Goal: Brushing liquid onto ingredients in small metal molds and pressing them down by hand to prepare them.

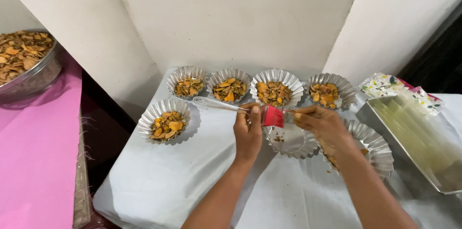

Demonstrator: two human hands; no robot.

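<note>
Both bare arms reach up from the bottom edge over the white cloth-covered table (159, 181); the left hand (248, 133) is closed around a small brush with a clear handle and red bristles (272, 116); the right hand (323, 125) pinches the bristle end with its fingertips; under them sits a nearly empty fluted silver foil cup (291, 141); five more foil cups (276, 87) hold orange and brown chips; a shiny metal tray (414, 137) lies at the right; a big steel bowl of chips (26, 63) rests on the pink surface (33, 161) at the left.
</note>
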